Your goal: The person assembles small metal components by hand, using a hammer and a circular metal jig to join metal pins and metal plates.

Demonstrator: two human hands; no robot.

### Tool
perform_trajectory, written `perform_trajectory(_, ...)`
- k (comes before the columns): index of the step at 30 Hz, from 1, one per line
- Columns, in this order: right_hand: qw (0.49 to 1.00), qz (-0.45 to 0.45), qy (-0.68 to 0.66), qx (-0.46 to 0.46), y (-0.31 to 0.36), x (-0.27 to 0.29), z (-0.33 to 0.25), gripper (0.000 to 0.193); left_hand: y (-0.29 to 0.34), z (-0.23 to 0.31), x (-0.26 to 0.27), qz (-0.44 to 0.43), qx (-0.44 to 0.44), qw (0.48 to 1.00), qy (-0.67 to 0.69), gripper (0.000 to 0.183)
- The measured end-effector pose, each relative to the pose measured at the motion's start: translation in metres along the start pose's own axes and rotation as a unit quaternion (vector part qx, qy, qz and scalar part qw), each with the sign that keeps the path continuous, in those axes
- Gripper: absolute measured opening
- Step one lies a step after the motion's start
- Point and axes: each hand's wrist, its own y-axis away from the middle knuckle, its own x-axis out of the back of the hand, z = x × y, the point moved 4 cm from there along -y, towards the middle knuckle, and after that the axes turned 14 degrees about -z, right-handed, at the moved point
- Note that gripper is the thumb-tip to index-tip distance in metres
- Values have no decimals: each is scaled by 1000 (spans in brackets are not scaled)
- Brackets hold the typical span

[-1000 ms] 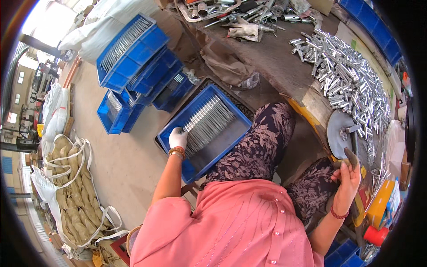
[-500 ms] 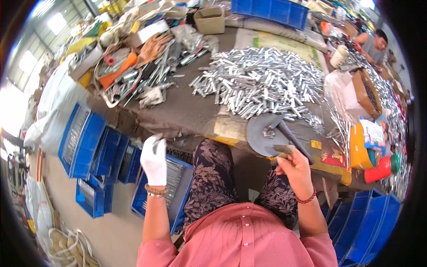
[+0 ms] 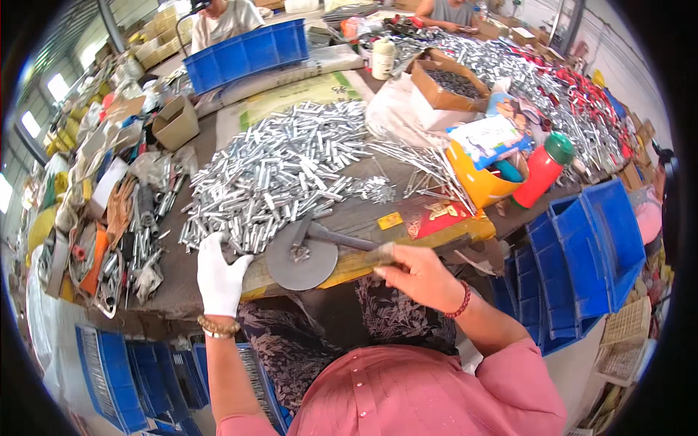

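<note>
A white glove covers my left hand [image 3: 220, 280], which is at the front left edge of a heap of short silvery metal tubes [image 3: 283, 171]. Its thumb stands apart from the fingers, and the fingertips reach the nearest tubes. Bare except for dark coverings at the fingertips, my right hand [image 3: 422, 277] is closed round the end of a hammer's handle [image 3: 342, 238]. The hammer's head is over a round grey metal disc [image 3: 309, 270] at the table's front edge. Several tiny metal bits [image 3: 299, 253] lie on the disc beside the head.
Thin metal rods [image 3: 429, 168], an orange container [image 3: 483, 174] and a red bottle [image 3: 539, 174] stand to the right. Blue bins [image 3: 592, 243] are stacked below them. Tools and rags [image 3: 120, 232] crowd the left. Two people sit across the table behind a blue crate [image 3: 247, 54].
The view has swung to the right. My left hand has come up from beside the lower blue bin to the tube heap. My right hand has reached the hammer's handle end.
</note>
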Motion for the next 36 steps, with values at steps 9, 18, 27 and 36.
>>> perform_trajectory(9, 922, 152, 356, -30, -97, 104, 50, 28, 12, 19, -12, 52, -25, 991, 122, 22)
perform_trajectory(18, 894, 55, 398, -198, -169, 112, 81, 37, 32, 97, -10, -89, -190, 977, 17, 20)
perform_trajectory(27, 991, -23, -89, -94, -97, 59, -6, 13, 33, 76, -20, -95, -142, 983, 64, 11)
perform_trajectory(36, 985, -69, 128, 89, -72, -36, -20, 10, 45, 72, -18, -86, -112, 989, 39, 14)
